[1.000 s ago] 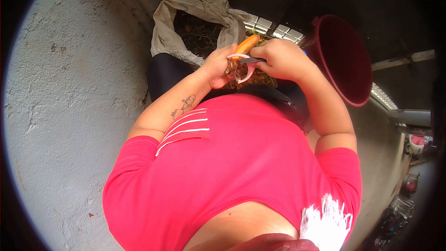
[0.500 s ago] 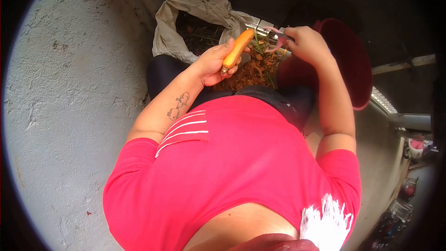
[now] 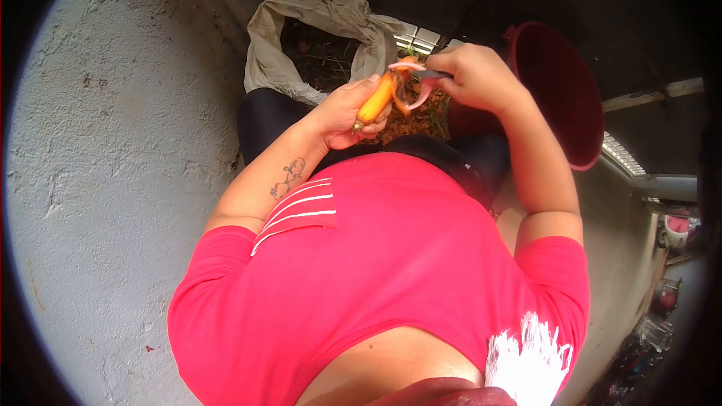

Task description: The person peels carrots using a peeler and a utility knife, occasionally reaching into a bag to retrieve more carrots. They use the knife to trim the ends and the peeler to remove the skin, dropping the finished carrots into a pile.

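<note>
Item one: the left hand (image 3: pixel 350 114). I have its fingers wrapped around the lower part of an orange vegetable (image 3: pixel 373 103), carrot-like in shape, with the palm closed against it and very little opening left. The vegetable slants, its brownish stem end down by the fingers and its other end up toward the right hand.

Item two: the right hand (image 3: pixel 475 77). This one I see curled shut on the dark handle of a pink peeler (image 3: pixel 426 93), whose frame reaches across the upper end of the vegetable. A curl of orange peel (image 3: pixel 401 102) hangs beside the frame (where peel stops and frame begins is hard to tell at this size).

Item three: loose peelings (image 3: pixel 429 120), orange and brown, spread below the hands between the dark-clothed legs (image 3: pixel 267 109). What they lie in or on, I cannot tell.

Item four: one pale woven sack (image 3: pixel 323 6), mouth open, frayed along the edge, beyond the left hand. Greenish and brown plant scraps (image 3: pixel 320 56) show inside.

Item five: one dark red bucket (image 3: pixel 560 98), wide-mouthed, just beside the right hand and forearm.

Item six: the wearer's red shirt (image 3: pixel 391 256), filling the lower middle of my view, with a white-striped pocket (image 3: pixel 301 214) and a white fringe (image 3: pixel 528 357) near one shoulder.

Item seven: a rough grey wall (image 3: pixel 105 180) along the left side, and assorted clutter (image 3: pixel 648 338) at the right edge, too small to name.
</note>
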Demonstrator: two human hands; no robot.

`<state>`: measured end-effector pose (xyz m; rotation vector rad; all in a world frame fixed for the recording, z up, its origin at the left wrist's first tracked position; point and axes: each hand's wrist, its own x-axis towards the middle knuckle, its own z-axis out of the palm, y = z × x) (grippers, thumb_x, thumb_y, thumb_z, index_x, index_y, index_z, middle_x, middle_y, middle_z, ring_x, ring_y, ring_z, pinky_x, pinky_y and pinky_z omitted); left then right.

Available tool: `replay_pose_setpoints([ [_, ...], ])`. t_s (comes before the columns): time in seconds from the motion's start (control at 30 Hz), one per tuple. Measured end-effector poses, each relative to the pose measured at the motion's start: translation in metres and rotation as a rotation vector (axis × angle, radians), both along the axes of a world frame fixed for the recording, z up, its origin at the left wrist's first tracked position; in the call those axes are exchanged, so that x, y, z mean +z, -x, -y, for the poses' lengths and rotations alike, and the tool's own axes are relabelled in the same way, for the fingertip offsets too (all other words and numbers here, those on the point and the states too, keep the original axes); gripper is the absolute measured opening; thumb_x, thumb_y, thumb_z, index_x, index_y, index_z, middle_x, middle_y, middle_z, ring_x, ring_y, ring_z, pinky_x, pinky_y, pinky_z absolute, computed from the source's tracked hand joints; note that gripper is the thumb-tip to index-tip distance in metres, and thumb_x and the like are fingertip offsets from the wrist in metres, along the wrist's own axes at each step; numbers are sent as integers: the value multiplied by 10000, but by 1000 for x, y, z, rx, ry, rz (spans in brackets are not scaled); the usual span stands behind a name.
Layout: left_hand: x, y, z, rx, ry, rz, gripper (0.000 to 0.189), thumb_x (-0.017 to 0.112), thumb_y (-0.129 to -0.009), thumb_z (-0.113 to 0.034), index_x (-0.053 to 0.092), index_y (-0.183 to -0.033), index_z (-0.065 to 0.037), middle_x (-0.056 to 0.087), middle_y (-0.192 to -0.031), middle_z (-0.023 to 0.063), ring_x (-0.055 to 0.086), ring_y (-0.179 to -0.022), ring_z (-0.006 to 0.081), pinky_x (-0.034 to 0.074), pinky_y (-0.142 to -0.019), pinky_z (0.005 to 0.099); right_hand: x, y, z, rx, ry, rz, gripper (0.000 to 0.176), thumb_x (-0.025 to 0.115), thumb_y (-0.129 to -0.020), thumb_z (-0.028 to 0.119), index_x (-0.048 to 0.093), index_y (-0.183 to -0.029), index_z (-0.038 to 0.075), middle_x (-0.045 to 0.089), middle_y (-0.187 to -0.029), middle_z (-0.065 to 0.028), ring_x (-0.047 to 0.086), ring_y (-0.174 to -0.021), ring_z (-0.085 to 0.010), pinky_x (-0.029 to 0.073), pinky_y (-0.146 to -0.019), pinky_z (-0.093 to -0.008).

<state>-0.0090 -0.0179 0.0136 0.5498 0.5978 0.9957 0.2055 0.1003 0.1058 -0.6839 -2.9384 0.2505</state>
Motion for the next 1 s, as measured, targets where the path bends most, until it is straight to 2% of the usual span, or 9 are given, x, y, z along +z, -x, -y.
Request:
replay_pose_setpoints([
  [0.13,-2,-1,-3,11,21,-20,424,311,-1059,-370,521,-1090,-3,450,-620,36,365,-442,92,302,-411,219,-10,-4,-24,5,-39,29,164,628,-840,300,694,-895,160,667,-775,-104,647,-771,-339,502,-642,-459],
  [0.27,-6,14,0,-88,-101,-10,496,318,-1049,-435,525,-1118,11,467,-643,40,363,-440,80,318,-429,200,-19,-31,-59,-366,-108,215,197,624,-859,325,712,-907,155,685,-805,-113,659,-795,-332,516,-679,-458],
  [0.37,3,18,0,-97,-100,8,514,311,-1047,-449,527,-1126,11,464,-640,31,368,-445,80,322,-422,205,-16,-35,-51,-453,-100,208,218,627,-862,335,709,-900,137,682,-799,-127,655,-799,-339,512,-682,-462],
  [0.5,-10,11,-13,11,-29,-37,472,347,-1038,-423,542,-1151,-8,513,-670,27,437,-483,88,356,-429,218,-4,-12,-9,-184,154,-52,193,622,-843,280,690,-903,110,661,-765,-151,640,-783,-358,499,-671,-462],
  [0.6,-25,5,-21,67,70,-68,410,384,-1024,-387,572,-1128,-37,571,-726,35,498,-528,97,384,-457,239,0,9,27,26,121,-55,148,623,-796,229,656,-840,92,644,-749,-126,631,-727,-353,491,-645,-469],
  [0.67,-22,-7,-21,187,163,-117,355,436,-1000,-356,601,-1105,-60,620,-788,37,561,-592,104,412,-480,253,-6,19,36,46,50,-8,145,625,-796,233,662,-846,102,647,-754,-110,634,-720,-341,495,-640,-467],
  [0.77,-28,-10,-15,200,154,3,328,452,-995,-344,603,-1080,-66,623,-793,49,572,-603,112,422,-479,257,-11,24,40,48,61,37,145,629,-792,239,668,-855,115,653,-752,-107,638,-726,-334,500,-643,-463],
  [0.9,-8,0,-5,40,17,38,348,419,-1018,-356,568,-1043,-43,578,-717,58,503,-509,98,401,-445,211,-4,19,32,41,14,16,150,621,-788,238,683,-883,139,659,-754,-107,641,-732,-335,504,-644,-463],
  [1.0,-8,4,-1,13,4,128,378,394,-1031,-355,546,-1107,-17,503,-659,46,432,-468,84,354,-422,191,-2,1,-2,-46,-48,23,154,603,-801,231,700,-892,154,666,-769,-106,651,-762,-331,512,-655,-457],
])
